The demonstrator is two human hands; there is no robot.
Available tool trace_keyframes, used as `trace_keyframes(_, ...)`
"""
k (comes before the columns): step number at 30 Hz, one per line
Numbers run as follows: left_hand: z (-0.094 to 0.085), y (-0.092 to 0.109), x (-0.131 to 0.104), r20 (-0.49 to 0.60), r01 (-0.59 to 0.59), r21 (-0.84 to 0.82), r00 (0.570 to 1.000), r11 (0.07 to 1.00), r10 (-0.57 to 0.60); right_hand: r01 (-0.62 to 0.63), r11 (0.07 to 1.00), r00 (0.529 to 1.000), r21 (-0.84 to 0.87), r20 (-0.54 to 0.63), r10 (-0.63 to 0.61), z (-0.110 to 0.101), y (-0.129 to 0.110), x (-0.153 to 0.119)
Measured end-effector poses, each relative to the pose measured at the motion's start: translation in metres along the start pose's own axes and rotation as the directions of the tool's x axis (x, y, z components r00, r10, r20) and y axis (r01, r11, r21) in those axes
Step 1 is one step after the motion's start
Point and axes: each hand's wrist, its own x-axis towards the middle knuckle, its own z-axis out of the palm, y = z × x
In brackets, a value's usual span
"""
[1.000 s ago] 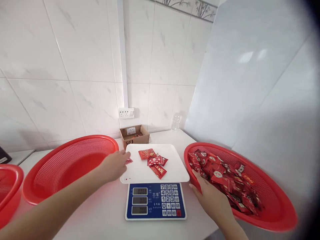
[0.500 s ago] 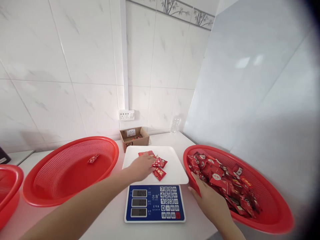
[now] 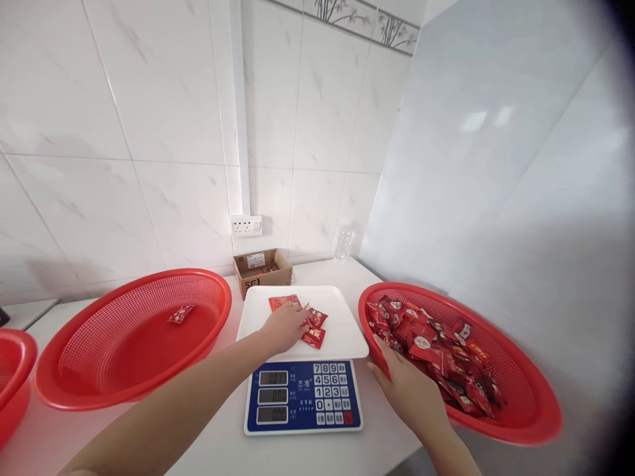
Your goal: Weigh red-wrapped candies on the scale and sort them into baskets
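On the white pan [image 3: 347, 337] of a digital scale [image 3: 303, 423] lie several small red packets [image 3: 313, 337], partly overlapping. My left hand [image 3: 284, 328] reaches over them from the left, its fingers curled onto the packets and hiding some of them. To the right, a tilted red plastic basket [image 3: 538, 416] holds a heap of red packets [image 3: 436, 350]. My right hand [image 3: 409, 390] grips its near left rim, thumb outside and fingers over the edge.
A second red basket [image 3: 124, 330] on the left contains one packet [image 3: 180, 313]. Part of another red basket [image 3: 17, 370] shows at the far left. Behind the scale stand a small cardboard box [image 3: 265, 271] and a clear plastic container [image 3: 343, 244], near the tiled wall.
My view has shifted slightly. My left hand stays at the packets on the pan, its fingers a little more curled over them. The scale's top reading has changed. My right hand keeps the basket rim.
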Motion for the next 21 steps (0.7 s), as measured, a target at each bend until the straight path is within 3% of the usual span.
trace_keyframes(9,-0.006,-0.008,-0.029,0.021,0.004,-0.057,1.000,0.998,-0.003,0.010,1.000,0.999,-0.006,-0.034,-0.010,0.001,0.000,-0.001)
trace_keyframes(13,-0.029,-0.037,-0.051,-0.072,0.155,0.013,0.986,0.988,-0.153,0.033,0.999,0.998,-0.013,-0.057,-0.033,0.004,0.003,-0.001)
trace_keyframes(18,-0.063,-0.087,-0.079,-0.182,0.393,0.048,0.907,0.918,-0.379,0.025,0.999,0.999,-0.024,-0.042,-0.026,0.005,0.002,-0.001)
trace_keyframes(21,-0.061,-0.084,-0.079,-0.145,0.378,0.005,0.916,0.926,-0.373,0.005,0.999,1.000,-0.034,-0.020,-0.006,0.003,0.001,-0.001)
